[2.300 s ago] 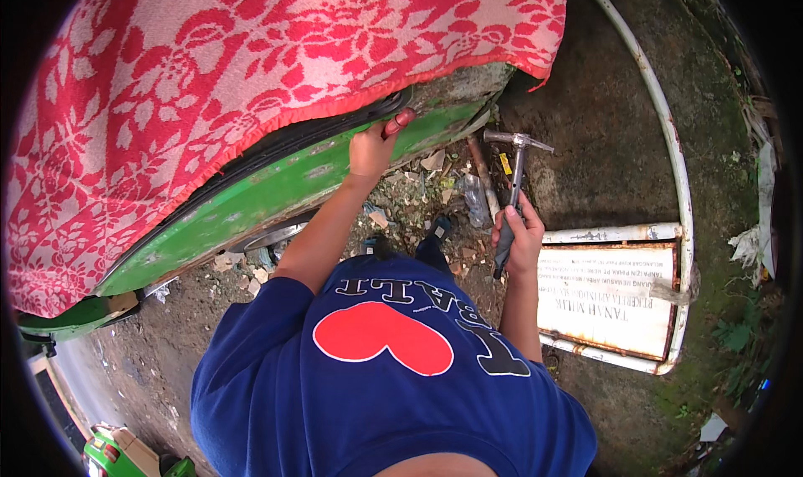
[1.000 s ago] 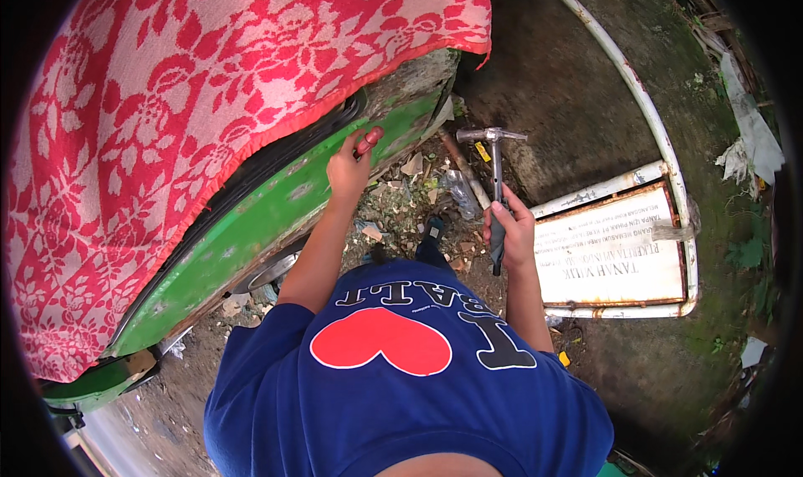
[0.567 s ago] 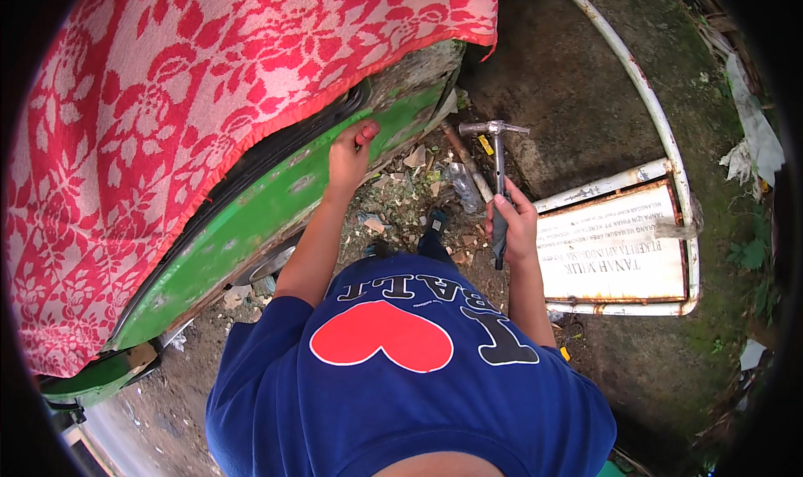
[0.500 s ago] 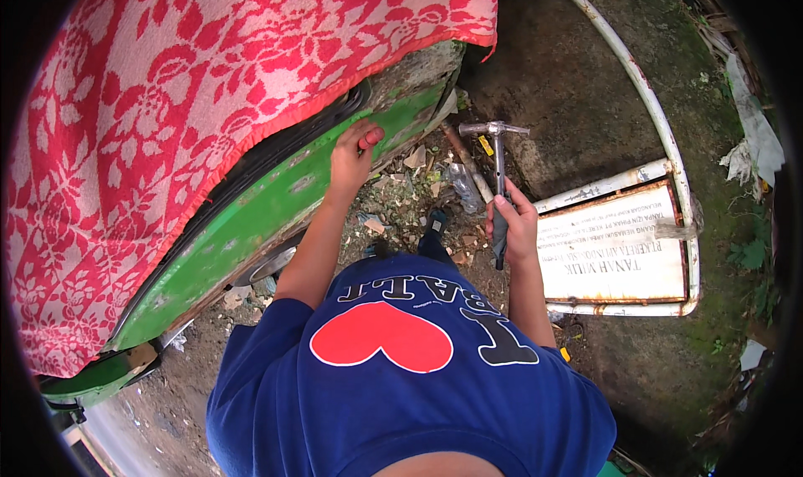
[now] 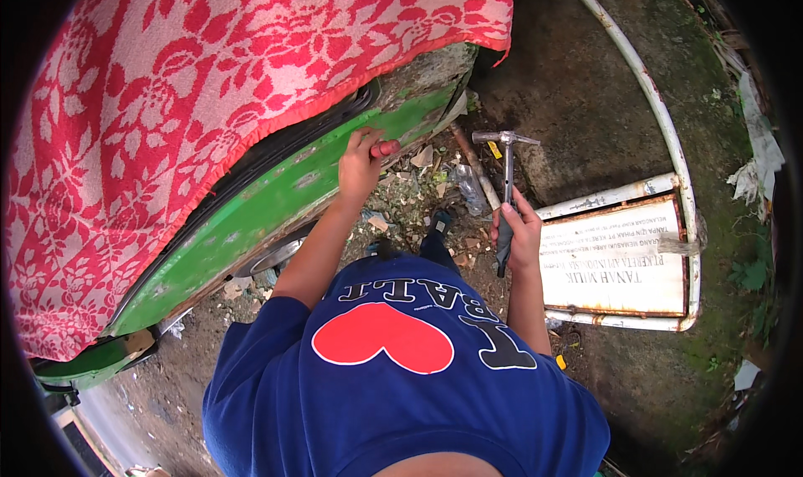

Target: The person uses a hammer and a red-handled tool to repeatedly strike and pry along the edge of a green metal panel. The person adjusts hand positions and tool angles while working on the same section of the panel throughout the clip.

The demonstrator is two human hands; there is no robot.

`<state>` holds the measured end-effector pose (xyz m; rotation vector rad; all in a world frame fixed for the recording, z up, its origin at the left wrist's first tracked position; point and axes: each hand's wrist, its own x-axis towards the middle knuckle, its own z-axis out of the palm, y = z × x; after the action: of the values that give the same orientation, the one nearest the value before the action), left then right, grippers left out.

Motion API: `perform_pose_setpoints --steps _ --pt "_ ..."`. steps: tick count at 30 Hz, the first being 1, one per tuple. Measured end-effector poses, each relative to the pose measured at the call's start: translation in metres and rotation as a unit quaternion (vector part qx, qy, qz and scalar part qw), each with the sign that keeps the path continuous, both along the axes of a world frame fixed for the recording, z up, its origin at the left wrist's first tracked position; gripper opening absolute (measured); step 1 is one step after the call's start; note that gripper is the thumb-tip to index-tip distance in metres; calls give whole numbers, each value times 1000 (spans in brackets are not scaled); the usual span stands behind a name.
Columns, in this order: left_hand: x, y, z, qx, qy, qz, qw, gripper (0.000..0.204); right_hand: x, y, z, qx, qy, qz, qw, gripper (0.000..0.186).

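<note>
My left hand (image 5: 358, 169) is closed around a short tool with a rounded red handle (image 5: 385, 148). It is held against or very near the green car body panel (image 5: 276, 199), whose paint shows bare, scraped patches. The tool's working end is hidden by my fingers. In my right hand (image 5: 524, 233) is a hammer (image 5: 508, 168), gripped by its dark handle with the metal head up. The hammer is apart from both the panel and the red-handled tool.
A red and pink floral blanket (image 5: 209, 84) covers the car's upper part. To the right lies a white metal frame (image 5: 648, 84) with a rusty-edged sign board (image 5: 615, 264). Rubble and a clear plastic piece (image 5: 470, 191) litter the ground near a rusty pipe (image 5: 475, 166).
The whole view has shifted slightly, so car, hands and sign sit farther right. Both hands keep their holds, and the hammer stays about as far from the red-handled tool.
</note>
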<state>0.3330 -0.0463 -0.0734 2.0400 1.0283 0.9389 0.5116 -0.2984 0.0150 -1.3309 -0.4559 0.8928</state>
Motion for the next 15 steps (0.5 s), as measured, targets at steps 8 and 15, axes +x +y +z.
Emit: perform_pose_setpoints --steps 8,15 --pt "8 32 -10 76 13 133 988 28 0 8 -1 18 18 14 1000 49" --pt "16 31 -21 118 34 189 974 27 8 17 5 -1 39 29 999 51"
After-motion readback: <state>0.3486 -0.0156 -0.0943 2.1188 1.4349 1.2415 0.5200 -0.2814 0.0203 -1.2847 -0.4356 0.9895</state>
